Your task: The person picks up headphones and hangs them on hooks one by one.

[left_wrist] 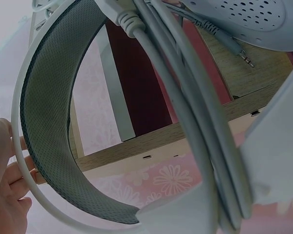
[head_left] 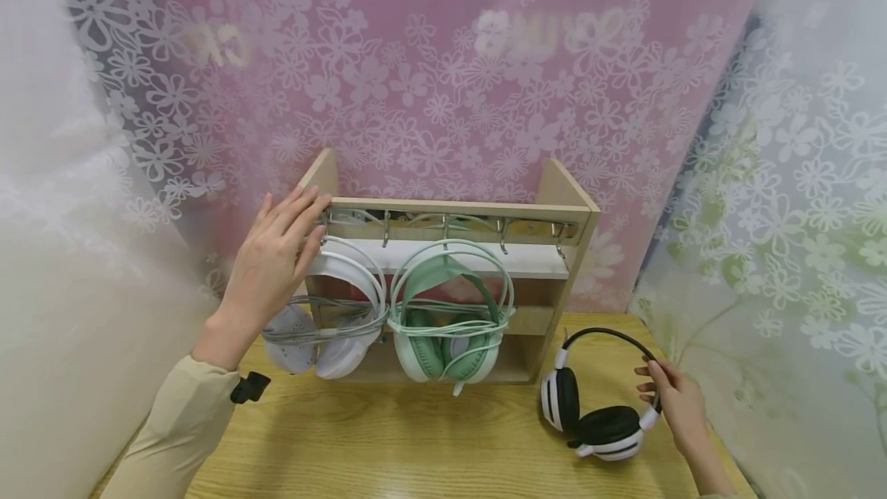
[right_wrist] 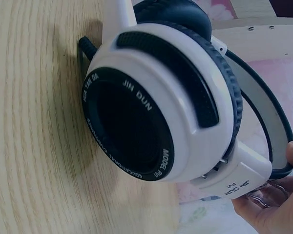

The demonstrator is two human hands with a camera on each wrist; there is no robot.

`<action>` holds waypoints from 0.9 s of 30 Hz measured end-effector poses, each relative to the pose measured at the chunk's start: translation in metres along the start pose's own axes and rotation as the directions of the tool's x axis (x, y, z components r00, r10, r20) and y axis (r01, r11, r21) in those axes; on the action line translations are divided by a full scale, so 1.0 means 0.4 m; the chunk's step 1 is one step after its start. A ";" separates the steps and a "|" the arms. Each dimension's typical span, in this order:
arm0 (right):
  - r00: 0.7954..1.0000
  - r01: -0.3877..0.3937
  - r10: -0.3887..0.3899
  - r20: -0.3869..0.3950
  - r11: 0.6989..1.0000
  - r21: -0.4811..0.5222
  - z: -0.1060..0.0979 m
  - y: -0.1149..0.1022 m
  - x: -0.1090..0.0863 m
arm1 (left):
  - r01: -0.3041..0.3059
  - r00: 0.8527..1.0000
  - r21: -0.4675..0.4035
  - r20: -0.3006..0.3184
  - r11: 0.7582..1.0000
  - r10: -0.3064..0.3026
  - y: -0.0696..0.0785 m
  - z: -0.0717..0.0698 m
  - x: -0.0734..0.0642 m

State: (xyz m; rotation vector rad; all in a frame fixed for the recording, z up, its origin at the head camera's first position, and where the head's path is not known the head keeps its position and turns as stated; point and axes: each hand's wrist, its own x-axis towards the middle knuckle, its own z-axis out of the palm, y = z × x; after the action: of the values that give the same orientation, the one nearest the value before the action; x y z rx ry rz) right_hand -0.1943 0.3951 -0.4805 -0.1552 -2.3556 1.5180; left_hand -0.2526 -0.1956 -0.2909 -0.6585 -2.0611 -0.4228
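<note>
My left hand (head_left: 273,252) rests on the upper left corner of a wooden rack (head_left: 450,210), fingers extended over its edge. Just below that hand hang white headphones (head_left: 346,356) with a grey cable wound round them; their headband (left_wrist: 53,102) fills the left wrist view beside the fingers. Mint green headphones (head_left: 423,345) hang at the rack's middle, bundled in their own cable. At the right, my right hand (head_left: 679,403) grips the headband of black-and-white headphones (head_left: 610,437). Their lettered ear cup (right_wrist: 195,78) is close to the table in the right wrist view.
Several metal hooks (head_left: 502,237) line the rack's front, and those on its right side carry nothing. A yellow wood-grain table (head_left: 416,437) lies underneath. Behind the rack hangs a pink flowered curtain (head_left: 443,98), with a pale flowered one (head_left: 797,252) at the right.
</note>
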 end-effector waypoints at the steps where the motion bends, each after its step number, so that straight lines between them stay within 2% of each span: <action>1: 1.000 0.008 -0.008 -0.006 1.000 -0.008 0.000 -0.001 -0.001 | 0.000 1.000 0.000 0.000 1.000 0.000 0.000 0.000 0.000; 7: 0.999 0.039 -0.040 -0.023 0.998 -0.045 0.001 -0.022 -0.010 | 0.004 1.000 0.001 0.002 1.000 -0.004 -0.001 0.001 0.000; 14: 0.997 0.058 -0.065 -0.032 0.981 -0.184 -0.001 -0.049 -0.019 | 0.000 1.000 0.006 0.000 1.000 0.000 -0.001 0.002 -0.001; 21: 0.984 0.165 -0.170 -0.054 0.982 -0.091 -0.004 -0.088 -0.024 | 0.006 1.000 0.005 0.009 1.000 -0.006 0.001 0.000 -0.002; 27: 0.974 0.214 -0.219 -0.056 0.973 -0.086 -0.007 -0.132 -0.027 | 0.007 1.000 0.005 0.008 1.000 -0.007 -0.001 0.000 -0.002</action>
State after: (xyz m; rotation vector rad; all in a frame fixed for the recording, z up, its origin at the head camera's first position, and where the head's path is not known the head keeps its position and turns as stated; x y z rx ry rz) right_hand -0.1787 0.3722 -0.4341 0.0330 -2.2975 1.2992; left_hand -0.2524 -0.1960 -0.2916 -0.6508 -2.0718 -0.4202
